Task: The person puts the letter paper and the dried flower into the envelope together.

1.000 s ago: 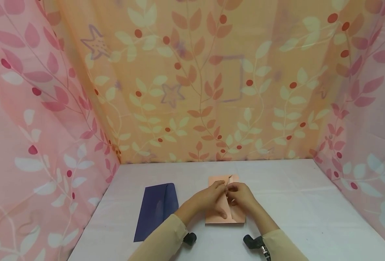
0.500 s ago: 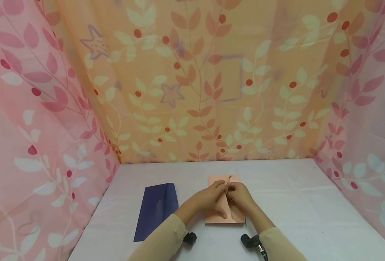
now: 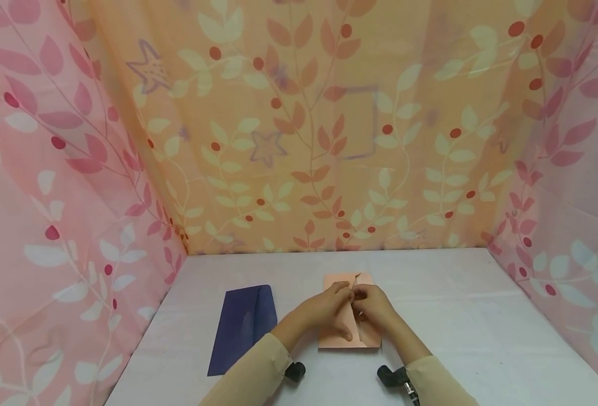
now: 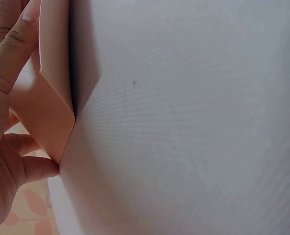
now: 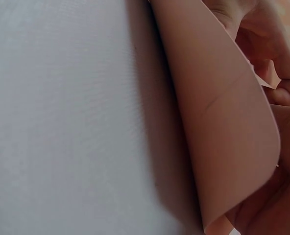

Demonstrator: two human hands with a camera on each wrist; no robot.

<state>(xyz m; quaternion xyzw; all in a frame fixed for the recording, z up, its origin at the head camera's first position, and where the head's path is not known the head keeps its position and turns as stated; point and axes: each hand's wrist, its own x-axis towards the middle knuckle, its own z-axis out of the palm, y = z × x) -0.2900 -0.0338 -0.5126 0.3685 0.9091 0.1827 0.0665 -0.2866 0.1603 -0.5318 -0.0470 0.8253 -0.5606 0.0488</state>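
A peach paper envelope [image 3: 329, 341] lies upright on the white table, its flap seam running down the middle. My left hand [image 3: 324, 309] rests over its left half, fingers bent at the seam and thumb spread towards the near edge, holding the paper. With bent fingertips my right hand [image 3: 378, 306] pinches the flap edge at the seam, right beside the left fingertips. In the left wrist view the envelope [image 4: 49, 115] stands slightly bowed above the cloth. The right wrist view shows the near side of the envelope [image 5: 218, 98] in front of both hands' fingers, partly hiding them.
A dark blue envelope [image 3: 238, 332] lies left of the peach one, partly behind the left sleeve [image 3: 255, 369]. The white table [image 3: 446, 304] is bounded by a yellow-orange patterned curtain [image 3: 309, 135] behind and pink ones at both sides. Black wrist cameras hang under the forearms.
Both hands keep nearly the same place on the peach envelope. The right wrist shifts very slightly left, then back. The blue envelope has not moved.
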